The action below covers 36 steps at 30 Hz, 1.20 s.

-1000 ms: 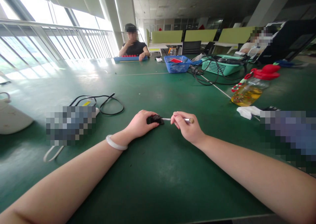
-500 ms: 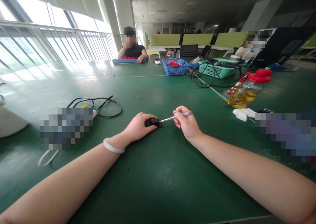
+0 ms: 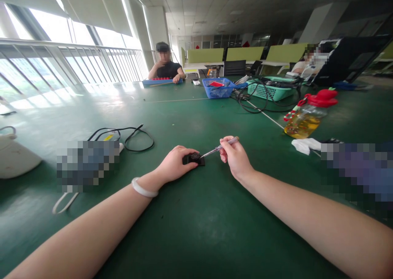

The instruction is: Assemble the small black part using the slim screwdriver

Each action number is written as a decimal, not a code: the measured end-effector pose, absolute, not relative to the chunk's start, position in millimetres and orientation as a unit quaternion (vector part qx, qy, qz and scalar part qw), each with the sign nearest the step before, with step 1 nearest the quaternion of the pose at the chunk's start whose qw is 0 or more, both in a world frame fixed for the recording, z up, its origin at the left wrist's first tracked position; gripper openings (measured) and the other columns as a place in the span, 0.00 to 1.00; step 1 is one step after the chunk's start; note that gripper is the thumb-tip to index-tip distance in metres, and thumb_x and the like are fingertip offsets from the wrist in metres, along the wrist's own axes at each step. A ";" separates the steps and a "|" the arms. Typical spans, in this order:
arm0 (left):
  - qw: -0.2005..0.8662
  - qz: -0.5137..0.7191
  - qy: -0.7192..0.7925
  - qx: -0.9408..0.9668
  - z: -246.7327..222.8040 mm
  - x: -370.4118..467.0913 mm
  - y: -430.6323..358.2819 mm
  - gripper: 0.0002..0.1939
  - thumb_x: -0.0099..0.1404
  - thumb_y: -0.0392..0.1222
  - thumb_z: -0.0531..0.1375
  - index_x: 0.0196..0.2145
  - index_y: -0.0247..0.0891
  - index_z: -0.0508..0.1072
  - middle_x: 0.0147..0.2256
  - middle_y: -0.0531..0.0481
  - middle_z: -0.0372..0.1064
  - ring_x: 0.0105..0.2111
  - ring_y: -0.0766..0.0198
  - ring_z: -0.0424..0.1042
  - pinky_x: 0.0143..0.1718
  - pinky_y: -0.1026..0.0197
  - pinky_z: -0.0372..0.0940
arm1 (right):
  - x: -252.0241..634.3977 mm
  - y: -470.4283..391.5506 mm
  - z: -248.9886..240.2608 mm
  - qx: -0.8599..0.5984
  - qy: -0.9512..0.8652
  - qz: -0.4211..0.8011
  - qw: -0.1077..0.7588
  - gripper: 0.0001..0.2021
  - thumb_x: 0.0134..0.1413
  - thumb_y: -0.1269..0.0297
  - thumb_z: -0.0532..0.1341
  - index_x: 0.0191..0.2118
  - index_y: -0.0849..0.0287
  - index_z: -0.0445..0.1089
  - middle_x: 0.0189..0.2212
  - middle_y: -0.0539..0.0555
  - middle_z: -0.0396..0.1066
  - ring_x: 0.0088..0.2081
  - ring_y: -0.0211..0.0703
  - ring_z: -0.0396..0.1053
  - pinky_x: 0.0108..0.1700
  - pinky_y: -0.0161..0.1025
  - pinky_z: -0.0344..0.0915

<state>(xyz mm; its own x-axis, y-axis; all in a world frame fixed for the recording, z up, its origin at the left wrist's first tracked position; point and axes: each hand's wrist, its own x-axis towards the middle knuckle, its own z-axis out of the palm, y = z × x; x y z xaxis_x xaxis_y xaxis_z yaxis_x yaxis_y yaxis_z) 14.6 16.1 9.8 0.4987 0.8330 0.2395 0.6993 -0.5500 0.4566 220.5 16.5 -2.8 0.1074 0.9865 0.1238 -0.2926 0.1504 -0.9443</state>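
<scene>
Near the middle of the green table (image 3: 196,230), my left hand (image 3: 174,163) grips a small black part (image 3: 201,162), thumb along its near side and fingers over the far side. The part has a flat base and a rounded raised piece; its exact kind is too small to tell. In my right hand (image 3: 236,158) is a screwdriver (image 3: 216,149) with a clear handle and a thin metal shaft, pinched between thumb and fingers. The shaft slants down to the left, its tip at the black part's right side. Much of the part's left end is hidden by my left hand.
Left lie a black cable (image 3: 139,139) and a blurred-out object (image 3: 92,164). On the right stand a red-lidded bottle (image 3: 305,117) and crumpled white tissue (image 3: 302,146). Farther back are a blue basket (image 3: 217,91), a green basket (image 3: 272,92) and a seated person (image 3: 167,70).
The whole view has shifted slightly, so everything sits a little lower. My hands keep the same grips, and the screwdriver tip stays at the black part.
</scene>
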 end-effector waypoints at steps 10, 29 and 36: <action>0.151 0.222 0.449 0.852 10.0 14.1 15.6 0.19 0.58 0.48 0.61 0.47 0.44 0.74 0.42 0.50 0.74 0.44 0.55 0.69 0.50 0.55 0.63 | 221.3 16.0 -2.2 -0.411 -0.422 0.496 0.637 0.13 0.46 0.56 0.63 0.29 0.56 0.59 0.14 0.41 0.58 0.15 0.29 0.53 0.15 0.27 0.50; 0.161 0.222 0.451 0.850 9.9 13.5 15.6 0.19 0.59 0.48 0.60 0.48 0.45 0.73 0.42 0.49 0.74 0.45 0.55 0.69 0.50 0.54 0.63 | 221.2 13.8 -1.7 -0.398 -0.446 0.492 0.633 0.13 0.48 0.55 0.63 0.30 0.55 0.59 0.15 0.41 0.59 0.16 0.30 0.55 0.16 0.29 0.52; 0.158 0.220 0.451 0.851 10.4 13.8 15.4 0.20 0.59 0.48 0.61 0.49 0.45 0.73 0.42 0.49 0.74 0.45 0.55 0.69 0.50 0.54 0.63 | 221.4 13.9 -1.5 -0.396 -0.452 0.488 0.633 0.13 0.48 0.55 0.63 0.30 0.56 0.60 0.16 0.41 0.59 0.16 0.30 0.55 0.16 0.29 0.52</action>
<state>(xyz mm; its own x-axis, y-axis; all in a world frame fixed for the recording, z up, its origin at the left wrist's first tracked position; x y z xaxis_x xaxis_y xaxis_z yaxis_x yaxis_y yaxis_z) 13.8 15.4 10.4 0.4966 0.8363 0.2324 0.6973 -0.5438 0.4670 221.4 13.9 -1.5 0.1148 0.9757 0.1866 -0.2595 0.2108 -0.9425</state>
